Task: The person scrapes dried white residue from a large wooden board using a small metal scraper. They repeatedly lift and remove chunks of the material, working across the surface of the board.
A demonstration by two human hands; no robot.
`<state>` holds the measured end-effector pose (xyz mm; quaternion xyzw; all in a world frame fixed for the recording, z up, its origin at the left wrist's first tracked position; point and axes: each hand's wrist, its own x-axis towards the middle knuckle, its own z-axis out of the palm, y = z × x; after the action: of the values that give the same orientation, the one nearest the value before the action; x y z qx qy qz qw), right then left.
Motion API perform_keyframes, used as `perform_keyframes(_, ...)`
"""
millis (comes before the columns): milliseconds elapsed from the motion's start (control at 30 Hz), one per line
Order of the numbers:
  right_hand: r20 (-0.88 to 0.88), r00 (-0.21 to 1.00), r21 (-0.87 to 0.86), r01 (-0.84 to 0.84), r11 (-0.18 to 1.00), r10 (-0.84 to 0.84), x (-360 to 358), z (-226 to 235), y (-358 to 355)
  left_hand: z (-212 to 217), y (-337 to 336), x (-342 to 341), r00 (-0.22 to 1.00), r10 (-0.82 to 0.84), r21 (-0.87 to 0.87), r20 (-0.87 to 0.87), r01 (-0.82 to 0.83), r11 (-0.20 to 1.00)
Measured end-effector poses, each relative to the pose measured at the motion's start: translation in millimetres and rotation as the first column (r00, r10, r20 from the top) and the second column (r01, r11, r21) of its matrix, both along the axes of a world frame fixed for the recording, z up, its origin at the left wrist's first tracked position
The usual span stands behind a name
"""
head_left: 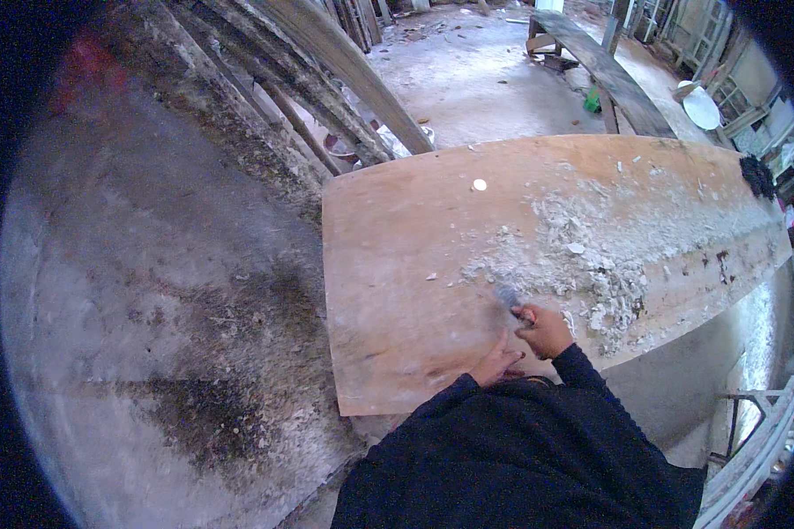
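Pressure from our left hand point(497, 363), spread flat with nothing in its grip on the broad tan plywood board point(397, 264) lying as our worktop, should stop it shifting. Our right hand point(547, 330) grips a small grey-bladed scraper point(508, 298); we judge low, short strokes best toward the white flaky scrapings point(591, 256).

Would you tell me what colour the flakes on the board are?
White, seen best in the head view: flakes on the board.
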<state>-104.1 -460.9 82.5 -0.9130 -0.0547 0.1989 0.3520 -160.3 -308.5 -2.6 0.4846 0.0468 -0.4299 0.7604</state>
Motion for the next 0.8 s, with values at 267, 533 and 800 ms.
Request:
perform_keyframes(267, 0.050, 0.999, -0.164, -0.005, 0.986, 0.013, -34, -30, -3, -22, -8, -5, 1.000, -0.012, -0.086, -0.019, 0.010, 0.996)
perform_keyframes(533, -0.026, 0.991, -0.166, 0.125, 0.978, -0.131, -32, -42, -4, 2, -17, 4, 1.000, -0.007, 0.047, -0.027, 0.008, 0.999)
perform_keyframes(800, -0.036, 0.992, -0.146, 0.115, 0.983, -0.121, -42, -35, -13, -28, -30, 9, 0.940, -0.013, 0.199, 0.341, -0.059, 0.978)
